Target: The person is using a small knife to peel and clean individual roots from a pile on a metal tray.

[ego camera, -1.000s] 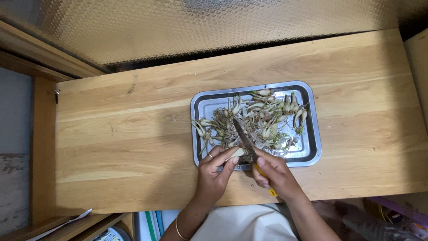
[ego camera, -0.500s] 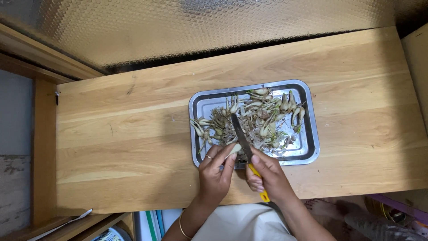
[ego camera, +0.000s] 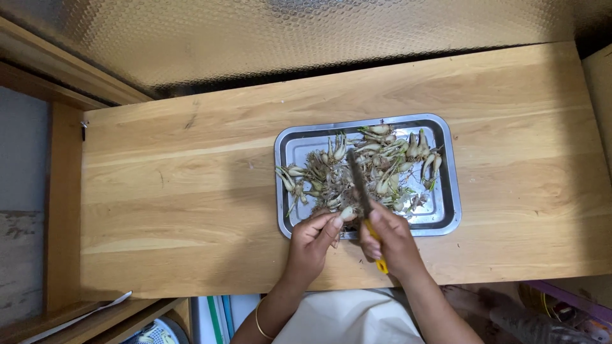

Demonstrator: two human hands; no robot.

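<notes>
Head view, looking straight down. My left hand [ego camera: 312, 242] sits at the near rim of the metal tray [ego camera: 446, 216], fingers curled in, thumb and forefinger pinching one small white bulb [ego camera: 347, 213] just over that rim. My right hand [ego camera: 392, 245] is wrapped tight round the yellow handle of a knife [ego camera: 364, 197]; the handle's end pokes out below my palm, and the dark blade runs up and away from me across the tray. The blade lies just beside the pinched bulb, too close to tell whether they touch.

The tray rests on the wooden counter [ego camera: 178, 197], right of its middle. Inside it, a loose heap of bulbs with roots and green stubs [ego camera: 382, 159], thickest in the centre and far right. A thin bangle [ego camera: 259, 323] shows on my left wrist. Embossed metal sheet [ego camera: 319, 32] lines the wall behind the counter.
</notes>
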